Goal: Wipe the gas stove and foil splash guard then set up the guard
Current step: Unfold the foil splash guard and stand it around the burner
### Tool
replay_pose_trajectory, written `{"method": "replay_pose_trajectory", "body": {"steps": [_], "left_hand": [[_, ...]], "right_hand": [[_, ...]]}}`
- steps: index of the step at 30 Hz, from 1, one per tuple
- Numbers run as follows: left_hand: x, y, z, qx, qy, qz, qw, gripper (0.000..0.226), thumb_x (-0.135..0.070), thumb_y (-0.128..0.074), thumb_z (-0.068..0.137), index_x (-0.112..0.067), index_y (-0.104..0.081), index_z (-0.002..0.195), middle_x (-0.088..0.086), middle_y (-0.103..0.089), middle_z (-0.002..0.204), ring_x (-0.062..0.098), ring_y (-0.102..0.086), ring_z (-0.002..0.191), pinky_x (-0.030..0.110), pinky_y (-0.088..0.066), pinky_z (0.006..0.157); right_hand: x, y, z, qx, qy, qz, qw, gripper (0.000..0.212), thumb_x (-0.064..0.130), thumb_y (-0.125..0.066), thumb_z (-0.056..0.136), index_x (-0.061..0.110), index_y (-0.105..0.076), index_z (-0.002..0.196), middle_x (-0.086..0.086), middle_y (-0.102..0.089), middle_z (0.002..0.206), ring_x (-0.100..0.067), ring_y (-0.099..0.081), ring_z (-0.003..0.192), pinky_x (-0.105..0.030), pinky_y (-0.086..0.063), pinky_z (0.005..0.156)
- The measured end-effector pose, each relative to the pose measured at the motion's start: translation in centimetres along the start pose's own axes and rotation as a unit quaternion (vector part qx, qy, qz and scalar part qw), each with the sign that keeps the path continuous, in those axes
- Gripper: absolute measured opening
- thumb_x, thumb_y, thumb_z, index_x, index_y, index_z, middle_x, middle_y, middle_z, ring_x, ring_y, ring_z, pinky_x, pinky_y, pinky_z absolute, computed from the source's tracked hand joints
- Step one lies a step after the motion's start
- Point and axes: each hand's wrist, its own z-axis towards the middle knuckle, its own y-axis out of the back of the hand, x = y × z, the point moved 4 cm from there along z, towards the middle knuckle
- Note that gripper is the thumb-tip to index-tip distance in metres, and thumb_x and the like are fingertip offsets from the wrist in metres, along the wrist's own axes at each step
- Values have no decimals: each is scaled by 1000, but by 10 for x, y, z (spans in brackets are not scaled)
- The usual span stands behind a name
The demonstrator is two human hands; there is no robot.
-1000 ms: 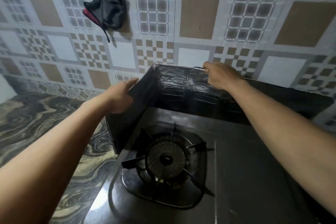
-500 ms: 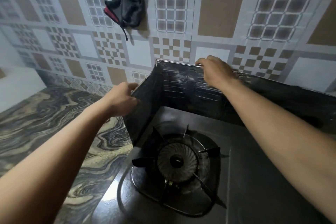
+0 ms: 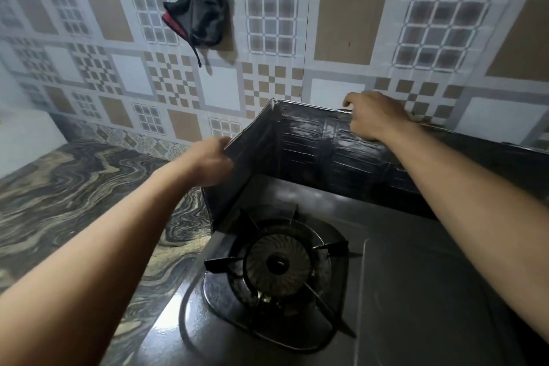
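The dark foil splash guard point(image 3: 309, 145) stands upright around the back and left side of the gas stove point(image 3: 416, 291). Its back panel runs along the tiled wall; its left panel is folded forward beside the burner point(image 3: 279, 261). My left hand point(image 3: 211, 162) grips the front edge of the left panel. My right hand point(image 3: 374, 116) holds the top edge of the back panel, fingers curled over it. The guard's far right end runs out of view.
A dark cloth with a red edge point(image 3: 197, 19) hangs on the patterned tile wall point(image 3: 347, 27) above left. A marbled countertop point(image 3: 65, 202) stretches left of the stove. A pale ledge point(image 3: 26, 134) sits at far left.
The camera has shifted so the stove sits lower and further right in view. Both hands keep their hold on the guard, whose left panel stands a bit more upright.
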Motion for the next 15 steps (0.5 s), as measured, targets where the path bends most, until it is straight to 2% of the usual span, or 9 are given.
{"method": "replay_pose_trajectory", "body": {"steps": [4,7,11,13,15], "left_hand": [[-4,-1,5,-17,9,-5,1000,43,-1,-50,82,-11,-59,123,15,-67,113,33,-61,105,34,-48,84],[-5,0,10,-24,10,-11,1000,43,-2,-51,83,-12,-58,125,15,-67,116,34,-61,108,33,-48,84],[-2,2,13,-50,-4,-17,999,50,-15,-63,90,-14,-51,139,15,-63,130,33,-60,116,34,-48,95],[1,2,12,-60,-15,-5,998,51,-15,-64,88,-16,-52,138,15,-66,126,33,-62,111,35,-50,93],[2,0,12,-76,-20,24,997,46,-11,-61,84,-18,-58,128,14,-70,115,34,-64,103,39,-53,88]], "right_hand": [[32,-12,7,-60,48,-11,997,51,-5,-54,83,13,-54,131,-14,-59,121,-37,-54,112,-51,-45,93],[51,-21,13,-75,62,-32,995,45,-2,-58,82,9,-56,125,-15,-57,119,-36,-51,112,-49,-39,93],[73,-26,21,-121,94,-56,987,51,2,-61,81,8,-52,130,-16,-53,130,-37,-48,119,-50,-39,94],[87,-32,27,-117,138,-39,983,57,2,-61,84,10,-46,138,-16,-50,139,-36,-46,127,-51,-40,101],[101,-38,32,-96,173,-3,980,62,0,-58,87,13,-39,145,-14,-47,145,-34,-44,133,-48,-38,107]]}}
